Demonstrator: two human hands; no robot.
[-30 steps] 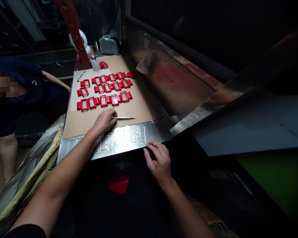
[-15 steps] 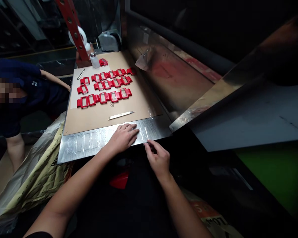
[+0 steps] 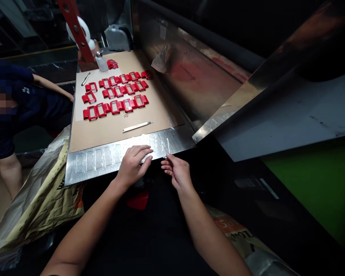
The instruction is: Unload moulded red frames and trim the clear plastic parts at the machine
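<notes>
A strip of clear film [image 3: 97,159] marked with a row of rectangular outlines lies along the bare metal front of the table. My left hand [image 3: 134,163] hovers over the film's near edge, fingers forward, thumb apart, holding nothing. Just off the table's front edge is my right hand [image 3: 179,170], fingers curled and fingertips close to the strip's right end. Whatever those fingertips pinch is too small to make out. Beyond the film, a slim white-handled craft knife [image 3: 137,127] rests on brown cardboard [image 3: 103,134].
Rows of red frame-shaped parts [image 3: 115,106] cover the cardboard. Farther back stand a pump bottle [image 3: 101,62] and a red perforated post [image 3: 76,28]; another knife [image 3: 85,79] lies at left. A metal panel [image 3: 218,119] slants along the right. A co-worker [image 3: 25,99] is at left.
My left hand has lifted off the film and drawn back left, its thumb now apart. My right hand has turned, with its lower fingers curling into view. The camera view has shifted slightly.
</notes>
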